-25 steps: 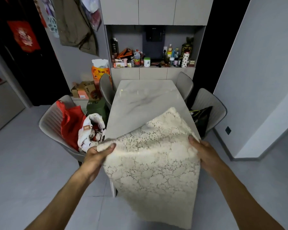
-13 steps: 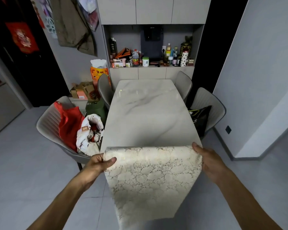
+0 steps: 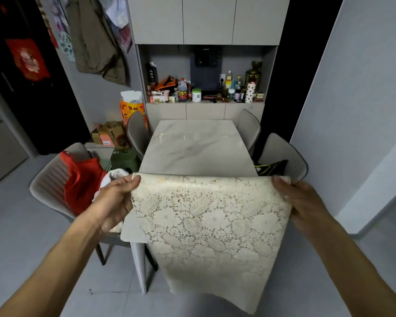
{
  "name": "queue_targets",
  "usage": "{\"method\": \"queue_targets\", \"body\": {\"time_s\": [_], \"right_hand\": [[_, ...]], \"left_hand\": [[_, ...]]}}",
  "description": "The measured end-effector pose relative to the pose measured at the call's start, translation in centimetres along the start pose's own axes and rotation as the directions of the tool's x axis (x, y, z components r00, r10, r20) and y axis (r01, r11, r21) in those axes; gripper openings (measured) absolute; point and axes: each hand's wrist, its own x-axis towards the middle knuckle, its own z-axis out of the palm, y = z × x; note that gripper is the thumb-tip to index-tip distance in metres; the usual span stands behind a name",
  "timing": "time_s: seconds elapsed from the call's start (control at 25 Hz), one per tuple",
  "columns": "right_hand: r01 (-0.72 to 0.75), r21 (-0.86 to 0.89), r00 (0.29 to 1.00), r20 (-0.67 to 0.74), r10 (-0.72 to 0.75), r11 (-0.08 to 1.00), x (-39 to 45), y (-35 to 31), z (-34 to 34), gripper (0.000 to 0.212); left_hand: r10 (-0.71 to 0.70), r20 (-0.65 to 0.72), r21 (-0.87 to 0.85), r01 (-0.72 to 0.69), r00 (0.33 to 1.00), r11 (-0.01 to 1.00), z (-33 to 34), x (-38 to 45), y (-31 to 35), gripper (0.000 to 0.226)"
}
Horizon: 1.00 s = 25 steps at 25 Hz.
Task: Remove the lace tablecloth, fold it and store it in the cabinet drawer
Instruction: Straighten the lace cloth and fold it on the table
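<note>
Beyond both hands I see the marble bench (image 3: 192,152), bare of cloth, and past it the cabinet (image 3: 205,110) against the far wall. The lace tablecloth (image 3: 210,225) hangs between my hands, clear of the benchtop, draping down toward the floor. It appears doubled over at the top edge, though the open lace pattern makes the layers hard to count. I judge it light, limp and prone to snagging; it will sag wherever unsupported. My left hand (image 3: 114,202) pinches the top left corner, thumb over the edge. My right hand (image 3: 304,202) grips the top right corner likewise. For the next fold, hold at the corners and keep the top edge taut.
</note>
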Motion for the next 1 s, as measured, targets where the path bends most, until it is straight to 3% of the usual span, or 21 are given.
{"method": "queue_targets", "body": {"time_s": [0.12,0.24,0.32,0.4,0.52,0.64,0.72,0.88,1.0], "right_hand": [[0.031,-0.063,0.999,-0.040,-0.033,0.998,7.1,-2.1,1.7,0.027],[-0.069,-0.165,0.988,-0.151,0.044,0.984,17.7,-1.0,3.9,0.035],[-0.151,-0.221,0.963,-0.251,0.093,0.964,26.2,0.1,5.1,0.038],[-0.153,-0.278,0.922,-0.384,0.036,0.948,33.5,-0.7,6.6,0.037],[0.029,-0.289,0.850,-0.497,-0.175,0.957,43.1,-6.8,10.2,0.042],[0.313,-0.289,0.824,-0.390,-0.410,0.905,47.5,-14.5,13.5,0.016],[0.395,-0.308,0.820,-0.307,-0.483,0.866,48.2,-16.6,14.0,0.015],[0.311,-0.256,0.914,-0.183,-0.362,0.915,49.1,-10.5,11.0,0.008],[0.012,-0.219,0.968,-0.243,-0.067,0.976,49.5,1.4,6.5,0.003]], "left_hand": [[-0.007,-0.018,0.049,0.008,1.000,0.999,-0.8,6.7,1.7,0.030],[-0.097,-0.123,0.119,0.112,0.988,0.987,-2.2,17.7,0.6,0.020],[-0.184,-0.155,0.143,0.206,0.971,0.968,-2.6,26.6,0.5,0.017],[-0.182,-0.154,0.183,0.209,0.971,0.961,-1.9,34.2,2.7,0.019],[0.035,-0.149,0.191,-0.006,0.988,0.982,0.0,44.2,11.3,0.023],[0.288,-0.092,0.216,-0.263,0.953,0.940,0.6,49.3,20.2,0.029],[0.378,-0.028,0.238,-0.361,0.925,0.901,-0.7,50.4,22.2,0.026],[0.302,-0.046,0.288,-0.277,0.952,0.917,-5.2,51.3,15.9,0.018],[0.085,-0.198,0.250,-0.033,0.977,0.968,-8.2,50.8,3.9,0.026]]}}
